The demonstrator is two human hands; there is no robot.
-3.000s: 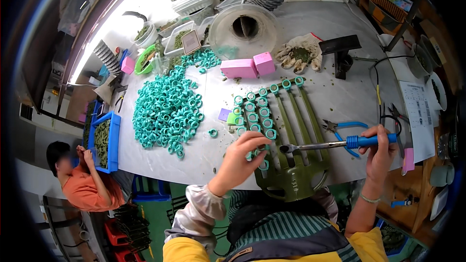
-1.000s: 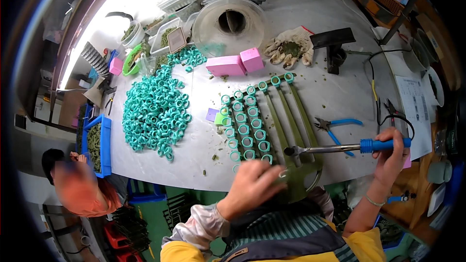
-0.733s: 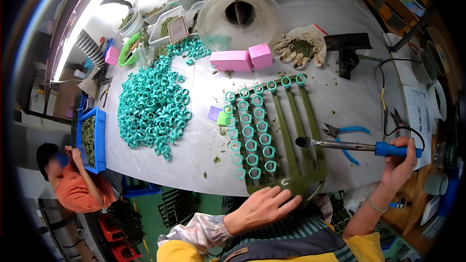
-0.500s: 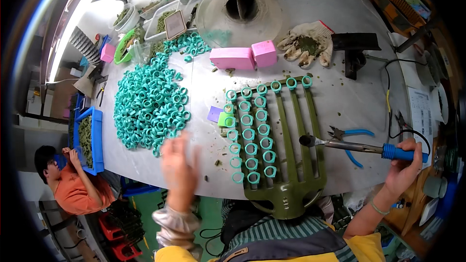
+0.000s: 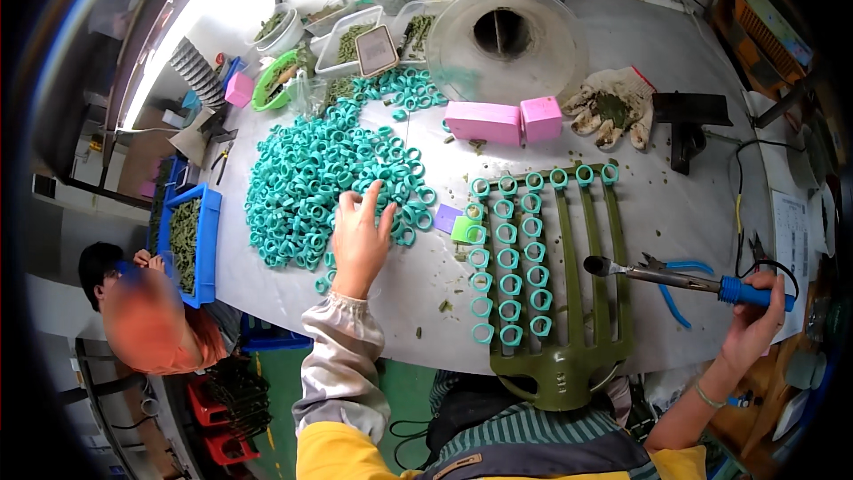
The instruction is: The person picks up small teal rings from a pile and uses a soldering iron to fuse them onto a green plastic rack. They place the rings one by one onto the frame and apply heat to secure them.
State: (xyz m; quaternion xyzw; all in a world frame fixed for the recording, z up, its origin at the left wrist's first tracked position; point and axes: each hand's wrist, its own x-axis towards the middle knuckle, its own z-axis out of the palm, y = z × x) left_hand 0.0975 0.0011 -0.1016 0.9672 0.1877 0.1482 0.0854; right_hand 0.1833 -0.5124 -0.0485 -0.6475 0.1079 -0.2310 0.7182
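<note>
Grey table (image 5: pixel 657 53), chunky teal rings (image 5: pixel 311 191)

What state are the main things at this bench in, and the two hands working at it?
Teal ring pile: loose, heaped
Green frame: lying flat, three left bars lined with rings, the other three with one each at the far end
Blue-handled tool: held, tip over the frame
Left hand: fingers spread, at the pile
Right hand: closed around the tool
Pliers: handles apart
Glove: unworn, soiled green
Blue bin: holding green pieces
</note>
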